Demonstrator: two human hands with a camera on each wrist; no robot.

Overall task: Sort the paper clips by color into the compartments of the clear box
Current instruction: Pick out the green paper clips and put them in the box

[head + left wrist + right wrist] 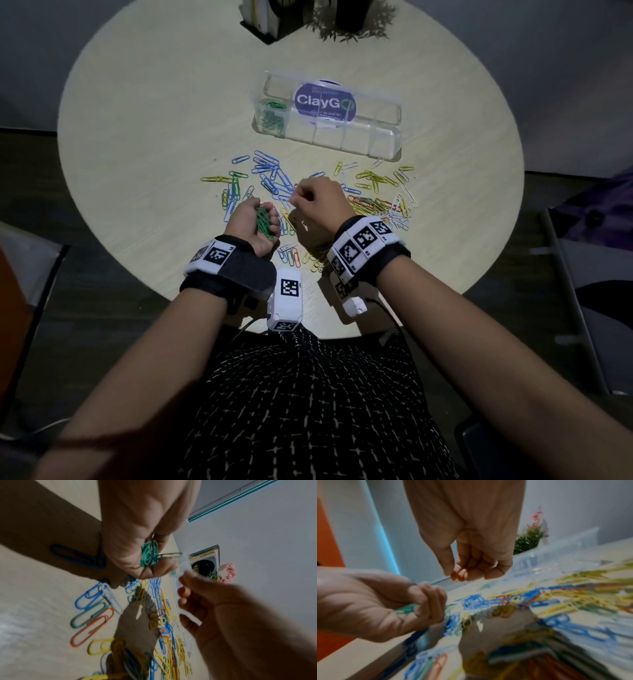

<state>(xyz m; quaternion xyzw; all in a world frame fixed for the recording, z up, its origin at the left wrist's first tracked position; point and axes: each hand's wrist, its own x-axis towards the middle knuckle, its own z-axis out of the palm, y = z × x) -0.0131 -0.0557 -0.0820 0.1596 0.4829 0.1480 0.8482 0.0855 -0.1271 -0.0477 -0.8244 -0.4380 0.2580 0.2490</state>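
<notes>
My left hand [255, 224] is palm up over the near left of the pile and grips a bunch of green paper clips [263, 222], also seen in the left wrist view [149, 555]. Just to its right my right hand [317, 198] hovers above the loose clips [270, 174] with fingers curled and thumb against fingertips [458, 574]; no clip shows between them. The clear box [387, 147] lies open behind the pile, its lid bearing a purple sticker [325, 101]. Green clips [272, 114] lie in its leftmost compartment; the other compartments look empty.
Blue, yellow, white, red and green clips spread across the round table [137, 137] from centre to right [376, 178]. A black stand [263, 20] and a small plant [352, 24] sit at the far edge. Chairs flank the table.
</notes>
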